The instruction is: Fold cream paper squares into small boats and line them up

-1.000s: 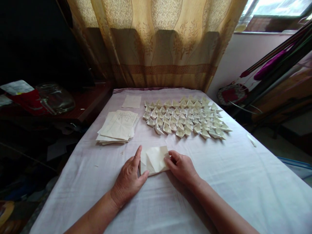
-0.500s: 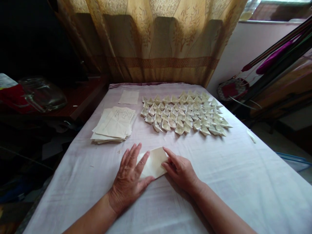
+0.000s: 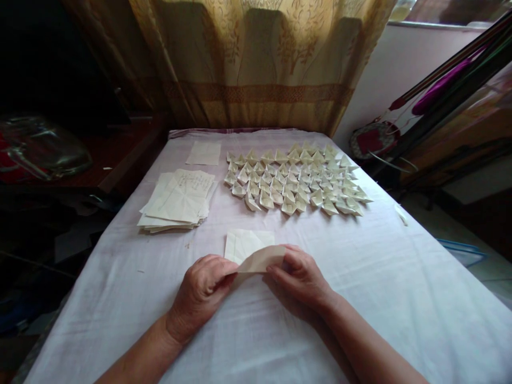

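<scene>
Okay, so both my hands are busy with one piece of folded paper (image 3: pixel 261 260), just over the near-middle part of my cloth-covered worktop (image 3: pixel 256 336). My left hand (image 3: pixel 203 285) is curled in, pinching the left end between thumb and fingers. My right hand (image 3: pixel 302 274) has the other end, thumb on the near side and fingers tucked behind. Neither hand is spread wide, and the strip between them bows up in a little arch. Right behind it there's a flat, creased pale section (image 3: pixel 248 241) resting on the cloth; can't tell if that's part of the same sheet or a separate one.

Past my left hand sits a slightly messy stack of paper (image 3: pixel 176 200), with handwriting on the top sheet. A lone square sheet (image 3: pixel 204 153) lies flat just beyond that. Over to the right of the stack is a whole crowd of folded paper boats (image 3: pixel 296 184), packed close in rough rows. There's also a small white scrap (image 3: pixel 401 215) near the right edge, and a gold patterned curtain (image 3: pixel 256 64) hangs behind the far end.
</scene>
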The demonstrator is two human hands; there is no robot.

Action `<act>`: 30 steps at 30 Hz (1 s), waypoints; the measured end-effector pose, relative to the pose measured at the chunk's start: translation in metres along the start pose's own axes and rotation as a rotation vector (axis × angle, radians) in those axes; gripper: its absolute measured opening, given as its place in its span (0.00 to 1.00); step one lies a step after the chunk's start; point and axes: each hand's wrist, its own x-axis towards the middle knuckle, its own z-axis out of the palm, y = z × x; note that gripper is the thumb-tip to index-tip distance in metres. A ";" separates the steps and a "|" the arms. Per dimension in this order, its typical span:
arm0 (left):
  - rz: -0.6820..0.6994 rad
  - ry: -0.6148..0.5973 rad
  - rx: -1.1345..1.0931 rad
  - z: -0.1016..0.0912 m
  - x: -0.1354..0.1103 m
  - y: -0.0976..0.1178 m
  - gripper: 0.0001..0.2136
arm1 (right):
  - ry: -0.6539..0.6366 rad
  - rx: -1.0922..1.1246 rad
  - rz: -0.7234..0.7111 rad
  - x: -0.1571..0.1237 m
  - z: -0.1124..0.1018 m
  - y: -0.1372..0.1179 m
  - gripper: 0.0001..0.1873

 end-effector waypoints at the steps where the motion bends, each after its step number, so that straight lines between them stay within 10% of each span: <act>1: 0.019 -0.036 -0.014 -0.001 0.000 0.000 0.09 | -0.057 -0.022 -0.031 -0.001 -0.003 0.000 0.05; 10: -0.049 -0.206 0.107 -0.002 -0.002 0.001 0.13 | -0.218 -0.062 -0.092 -0.006 -0.013 -0.003 0.08; 17: -0.164 -0.045 0.339 0.013 0.001 -0.007 0.13 | -0.001 -0.256 0.121 -0.006 0.005 -0.006 0.12; 22: -0.213 -0.106 0.469 0.018 0.005 -0.015 0.31 | 0.129 -0.380 0.156 -0.005 0.019 -0.009 0.07; 30: 0.086 -0.133 0.543 0.014 0.021 0.001 0.13 | 0.186 -0.406 0.142 -0.005 0.025 -0.009 0.16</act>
